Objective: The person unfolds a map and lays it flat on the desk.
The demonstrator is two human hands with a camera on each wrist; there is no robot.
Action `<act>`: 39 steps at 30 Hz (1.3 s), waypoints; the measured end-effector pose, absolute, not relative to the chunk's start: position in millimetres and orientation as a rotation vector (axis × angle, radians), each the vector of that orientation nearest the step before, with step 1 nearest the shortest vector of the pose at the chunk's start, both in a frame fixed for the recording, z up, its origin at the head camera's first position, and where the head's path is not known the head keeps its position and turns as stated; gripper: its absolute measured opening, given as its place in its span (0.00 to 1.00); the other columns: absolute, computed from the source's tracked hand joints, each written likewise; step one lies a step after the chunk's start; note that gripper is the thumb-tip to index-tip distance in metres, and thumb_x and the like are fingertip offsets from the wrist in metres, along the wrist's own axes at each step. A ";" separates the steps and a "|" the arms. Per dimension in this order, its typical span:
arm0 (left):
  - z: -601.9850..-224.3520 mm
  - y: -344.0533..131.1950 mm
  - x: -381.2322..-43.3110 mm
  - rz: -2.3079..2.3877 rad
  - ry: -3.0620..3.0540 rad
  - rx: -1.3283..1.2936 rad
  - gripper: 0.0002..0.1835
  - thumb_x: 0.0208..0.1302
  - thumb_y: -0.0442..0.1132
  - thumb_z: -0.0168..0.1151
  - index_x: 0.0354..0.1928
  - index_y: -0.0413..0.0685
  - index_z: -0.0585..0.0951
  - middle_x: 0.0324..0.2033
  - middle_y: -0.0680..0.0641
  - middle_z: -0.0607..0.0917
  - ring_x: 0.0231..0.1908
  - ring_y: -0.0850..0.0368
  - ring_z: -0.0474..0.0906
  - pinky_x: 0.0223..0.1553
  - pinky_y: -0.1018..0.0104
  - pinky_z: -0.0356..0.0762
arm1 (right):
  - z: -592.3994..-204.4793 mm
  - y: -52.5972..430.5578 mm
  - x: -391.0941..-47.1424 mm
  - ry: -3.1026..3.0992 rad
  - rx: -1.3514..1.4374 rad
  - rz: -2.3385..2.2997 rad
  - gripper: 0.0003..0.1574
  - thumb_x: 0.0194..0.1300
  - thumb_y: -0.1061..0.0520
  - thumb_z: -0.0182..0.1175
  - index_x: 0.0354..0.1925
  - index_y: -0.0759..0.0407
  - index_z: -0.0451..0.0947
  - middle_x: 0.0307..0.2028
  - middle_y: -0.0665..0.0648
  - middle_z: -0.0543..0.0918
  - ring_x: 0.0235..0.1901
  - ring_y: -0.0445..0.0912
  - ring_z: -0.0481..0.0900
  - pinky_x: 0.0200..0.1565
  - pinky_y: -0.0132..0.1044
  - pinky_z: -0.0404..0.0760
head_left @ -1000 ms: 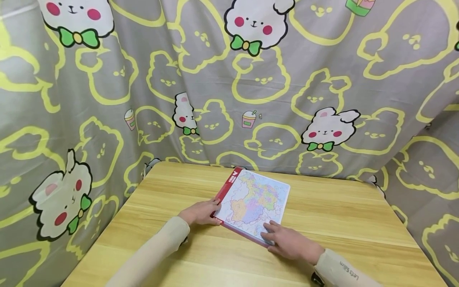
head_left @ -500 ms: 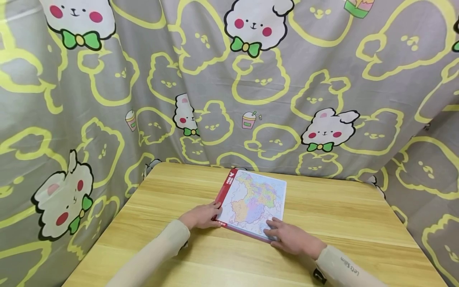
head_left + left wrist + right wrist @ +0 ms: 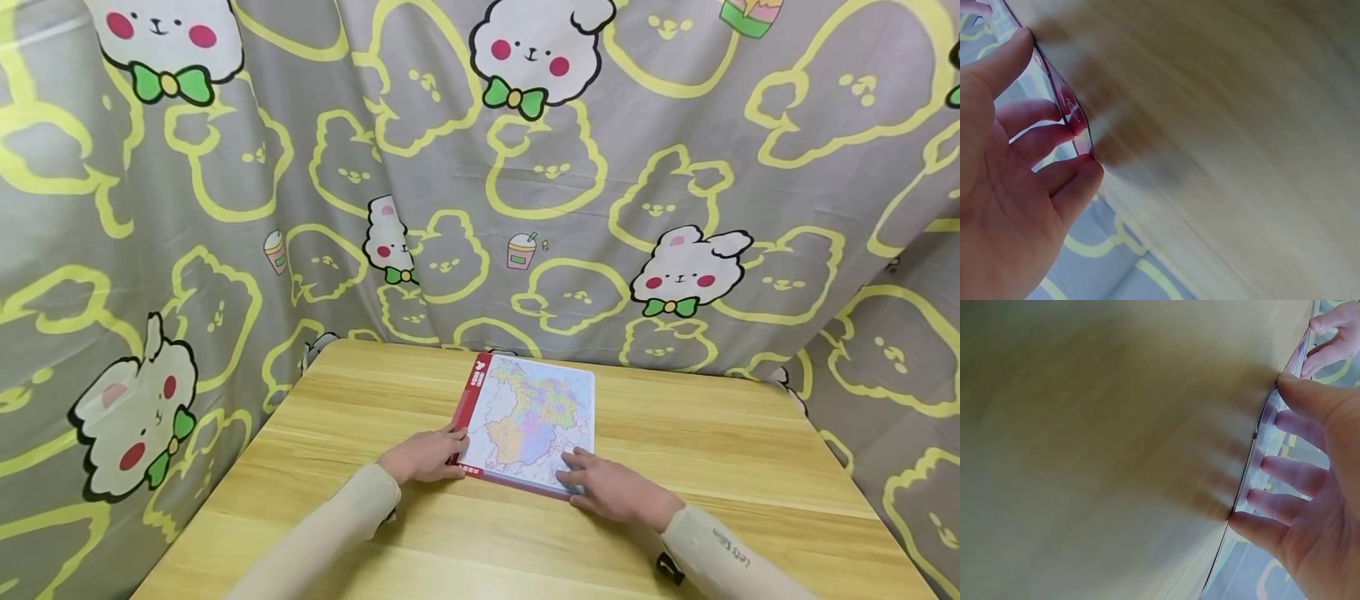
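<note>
A colourful printed map (image 3: pixel 525 421) with a red band along its left side lies flat on the wooden table in the head view. At its near left corner my left hand (image 3: pixel 423 456) touches the edge, fingers over the red band. My right hand (image 3: pixel 618 490) rests spread on the near right corner. In the left wrist view, thumb and fingers meet the map's thin red edge (image 3: pixel 1071 111). The right wrist view has the fairly straight fingers on the map (image 3: pixel 1259 445), the thumb at its rim. The hands hide both near corners.
The wooden table (image 3: pixel 720 450) extends around the map on every side. A grey curtain (image 3: pixel 450 158) with yellow outlines and white rabbit faces hangs behind the table and at both sides.
The map has turned counterclockwise, so its near edge lies more level, and its right side has shifted left. The right hand has moved slightly upward with it; the left hand has shifted slightly right.
</note>
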State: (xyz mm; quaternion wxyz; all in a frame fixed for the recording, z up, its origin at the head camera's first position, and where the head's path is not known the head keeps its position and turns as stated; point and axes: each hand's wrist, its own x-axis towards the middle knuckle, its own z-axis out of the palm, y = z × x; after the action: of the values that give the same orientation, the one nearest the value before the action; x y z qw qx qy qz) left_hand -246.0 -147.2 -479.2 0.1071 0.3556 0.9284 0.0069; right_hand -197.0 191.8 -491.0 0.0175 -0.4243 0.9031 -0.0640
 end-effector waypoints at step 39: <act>-482.8 -126.7 -254.7 0.056 2.778 1.029 0.20 0.65 0.54 0.58 0.51 0.49 0.76 0.66 0.41 0.67 0.65 0.43 0.62 0.58 0.53 0.68 | -490.6 211.6 -229.2 2.805 -1.234 -0.323 0.24 0.67 0.53 0.58 0.58 0.63 0.75 0.62 0.70 0.68 0.61 0.68 0.63 0.57 0.60 0.65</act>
State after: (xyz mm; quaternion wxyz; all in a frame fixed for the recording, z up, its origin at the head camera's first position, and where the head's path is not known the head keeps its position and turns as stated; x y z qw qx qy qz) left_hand -254.7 -126.7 -482.8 0.0894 0.3459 0.9338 0.0187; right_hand -229.2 211.6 -490.6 0.0304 -0.4002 0.9099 -0.1048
